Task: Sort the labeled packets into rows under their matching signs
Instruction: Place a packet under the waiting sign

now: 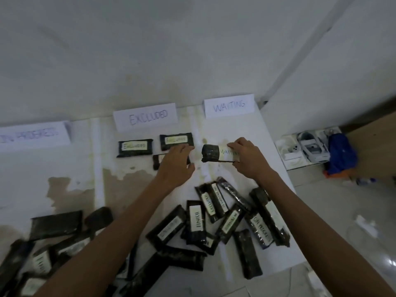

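While sorting labelled packets beneath paper signs, seen from above over two bare forearms. Across the bottom of the frame, an unsorted heap of dark packets on a stained white table; some labels readable as FINISH, EXCLUDED and ON PROGRESS, others face down.

Above the heap, at centre, left hand palm down over a third packet, fingers bent over it; cannot tell whether gripping or merely pressing. Just right of that, right hand pinching the right end of a WAITING packet, thumb underneath, fingers curled on top. Packet roughly level, straight below its sign; contact with the table unclear.

Slightly higher, two EXCLUDED packets side by side under the EXCLUDED sign. WAITING sign to the upper right, IN PROGRESS sign at the left edge. At the right edge, off the table, white boxes and a blue bag.

Step in hand, by judgement: starting the WAITING row while settling the third packet into the EXCLUDED one. Next move probably calls for laying the WAITING packet flat, label up, close under its sign, then letting go and reaching back to the heap.
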Available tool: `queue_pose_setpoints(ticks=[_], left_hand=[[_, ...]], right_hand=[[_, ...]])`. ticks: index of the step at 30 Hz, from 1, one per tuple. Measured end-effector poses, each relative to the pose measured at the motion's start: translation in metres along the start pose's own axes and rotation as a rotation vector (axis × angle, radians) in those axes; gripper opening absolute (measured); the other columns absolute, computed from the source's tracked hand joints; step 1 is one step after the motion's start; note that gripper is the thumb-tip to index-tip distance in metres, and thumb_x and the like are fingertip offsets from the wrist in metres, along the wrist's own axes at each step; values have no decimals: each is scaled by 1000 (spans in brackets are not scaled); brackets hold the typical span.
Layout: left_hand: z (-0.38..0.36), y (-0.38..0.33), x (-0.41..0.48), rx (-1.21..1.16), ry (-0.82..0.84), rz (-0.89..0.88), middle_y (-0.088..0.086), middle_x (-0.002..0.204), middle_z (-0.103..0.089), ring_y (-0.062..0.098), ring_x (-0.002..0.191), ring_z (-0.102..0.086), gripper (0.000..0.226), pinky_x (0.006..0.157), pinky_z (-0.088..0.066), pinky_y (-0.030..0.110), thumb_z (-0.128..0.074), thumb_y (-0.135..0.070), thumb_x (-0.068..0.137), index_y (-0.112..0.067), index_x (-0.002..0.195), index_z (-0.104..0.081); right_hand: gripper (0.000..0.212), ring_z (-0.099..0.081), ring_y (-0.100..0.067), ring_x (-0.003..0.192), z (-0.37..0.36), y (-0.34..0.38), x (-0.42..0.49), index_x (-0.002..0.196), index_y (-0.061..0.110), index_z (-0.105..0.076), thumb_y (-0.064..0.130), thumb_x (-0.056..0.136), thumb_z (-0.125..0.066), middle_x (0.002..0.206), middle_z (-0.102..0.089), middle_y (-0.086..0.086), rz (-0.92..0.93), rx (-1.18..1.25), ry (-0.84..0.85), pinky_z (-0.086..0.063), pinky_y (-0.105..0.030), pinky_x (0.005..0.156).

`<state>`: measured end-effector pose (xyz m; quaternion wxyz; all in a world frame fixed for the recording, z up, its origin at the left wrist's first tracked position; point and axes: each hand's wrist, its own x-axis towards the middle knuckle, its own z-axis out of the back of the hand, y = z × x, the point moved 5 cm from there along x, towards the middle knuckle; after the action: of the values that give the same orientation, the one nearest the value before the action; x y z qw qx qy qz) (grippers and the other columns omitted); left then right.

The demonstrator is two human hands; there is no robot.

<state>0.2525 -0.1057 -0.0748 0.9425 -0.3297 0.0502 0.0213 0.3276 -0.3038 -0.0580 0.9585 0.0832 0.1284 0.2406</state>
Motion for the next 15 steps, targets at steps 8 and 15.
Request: queue_pose_setpoints(ticks=[8, 15], left_hand=[[-58, -23, 83, 35, 84, 12, 12, 149, -31, 26, 137, -25, 59, 114, -21, 38, -52, -18, 88, -10, 142, -30], [-90, -37, 138, 61, 126, 7, 9, 153, -21, 25, 139, -20, 62, 113, -23, 43, -50, -16, 89, -12, 145, -24]], right_hand=[[54, -53, -36, 100, -1, -93, 67, 127, 6, -52, -1, 75, -63, 120, -51, -17, -31, -62, 7, -43, -41, 76], [50, -53, -38, 96, -2, -138, 117, 123, 5, -56, -4, 74, -61, 115, -53, -20, -6, -88, -53, -40, -40, 72]])
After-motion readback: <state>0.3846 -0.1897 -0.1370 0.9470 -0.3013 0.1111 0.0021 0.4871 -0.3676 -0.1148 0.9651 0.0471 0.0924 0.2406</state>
